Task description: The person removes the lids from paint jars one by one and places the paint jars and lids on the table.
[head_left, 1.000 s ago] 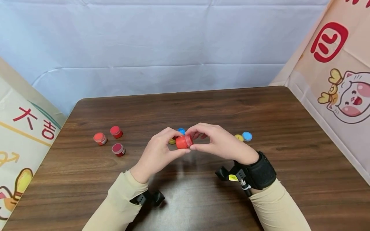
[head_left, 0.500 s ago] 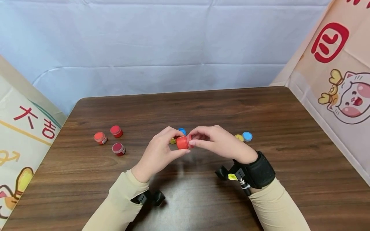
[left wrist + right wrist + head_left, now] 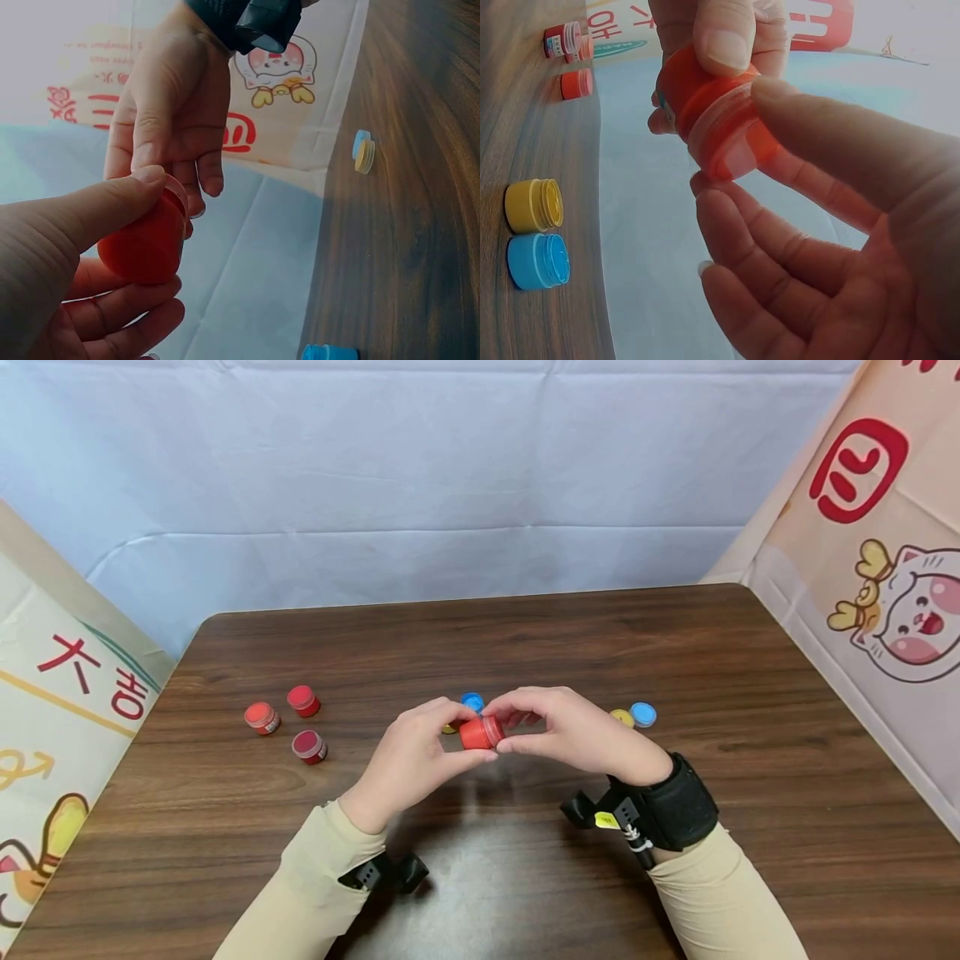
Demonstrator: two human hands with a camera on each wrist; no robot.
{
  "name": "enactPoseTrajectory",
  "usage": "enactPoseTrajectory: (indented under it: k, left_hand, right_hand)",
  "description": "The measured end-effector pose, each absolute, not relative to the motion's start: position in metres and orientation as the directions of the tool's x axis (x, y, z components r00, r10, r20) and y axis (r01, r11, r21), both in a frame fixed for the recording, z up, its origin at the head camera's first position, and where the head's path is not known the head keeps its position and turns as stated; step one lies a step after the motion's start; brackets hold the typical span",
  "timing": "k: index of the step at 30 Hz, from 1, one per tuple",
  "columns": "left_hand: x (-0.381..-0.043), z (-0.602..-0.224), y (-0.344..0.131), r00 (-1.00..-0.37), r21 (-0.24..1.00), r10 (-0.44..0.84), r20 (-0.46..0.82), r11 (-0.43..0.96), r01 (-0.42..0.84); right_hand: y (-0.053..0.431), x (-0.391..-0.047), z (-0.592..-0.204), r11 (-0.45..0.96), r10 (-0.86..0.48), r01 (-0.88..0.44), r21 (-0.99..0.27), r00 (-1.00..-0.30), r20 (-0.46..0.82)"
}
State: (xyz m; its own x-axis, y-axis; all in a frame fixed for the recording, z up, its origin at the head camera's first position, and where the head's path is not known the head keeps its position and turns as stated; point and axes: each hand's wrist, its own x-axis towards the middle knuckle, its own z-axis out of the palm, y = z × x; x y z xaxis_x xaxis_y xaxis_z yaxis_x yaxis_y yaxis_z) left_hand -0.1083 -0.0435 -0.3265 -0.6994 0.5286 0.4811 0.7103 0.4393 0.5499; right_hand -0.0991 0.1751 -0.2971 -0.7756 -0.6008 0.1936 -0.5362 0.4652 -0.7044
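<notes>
Your left hand [image 3: 411, 750] grips a small red cylindrical plastic jar [image 3: 476, 734] by its body, tilted sideways above the brown wood-grain table [image 3: 525, 643]. Your right hand [image 3: 581, 731] pinches its translucent lid [image 3: 724, 127] (thumb on the near side). A round yellow jar [image 3: 531, 206] and a round blue jar [image 3: 534, 261] stand side by side beyond.

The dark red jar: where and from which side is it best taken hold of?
Probably around the round body of the dark red jar, below its rim, from the near right side: it stands upright, with the orange-red jar and bright red jar beyond.
</notes>
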Motion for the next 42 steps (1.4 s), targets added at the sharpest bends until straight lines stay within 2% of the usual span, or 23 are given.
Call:
enactPoseTrajectory:
  k: [11,24,28,34,42]
  left_hand:
    - [-0.109,-0.325,-0.045,-0.736,0.606,0.529,0.422,0.440,0.663]
    - [-0.109,-0.323,-0.046,-0.787,0.769,0.535,0.308,0.347,0.537]
    - [-0.109,-0.323,-0.044,-0.780,0.755,0.489,0.391,0.314,0.575]
    - [-0.107,-0.323,-0.042,-0.713,0.625,0.425,0.558,0.350,0.698]
    - [-0.108,-0.324,-0.041,-0.663,0.552,0.439,0.607,0.368,0.749]
  right_hand:
    - [0.175,-0.098,-0.297,0.454,-0.614,-0.606,-0.653,-0.744,0.264]
    - [0.177,-0.097,-0.294,0.433,-0.619,-0.631,-0.644,-0.727,0.297]
    - [0.179,-0.097,-0.293,0.433,-0.597,-0.588,-0.683,-0.755,0.272]
    - [0.176,-0.097,-0.293,0.480,-0.517,-0.481,-0.733,-0.831,0.207]
    - [0.168,-0.097,-0.296,0.511,-0.488,-0.466,-0.722,-0.849,0.202]
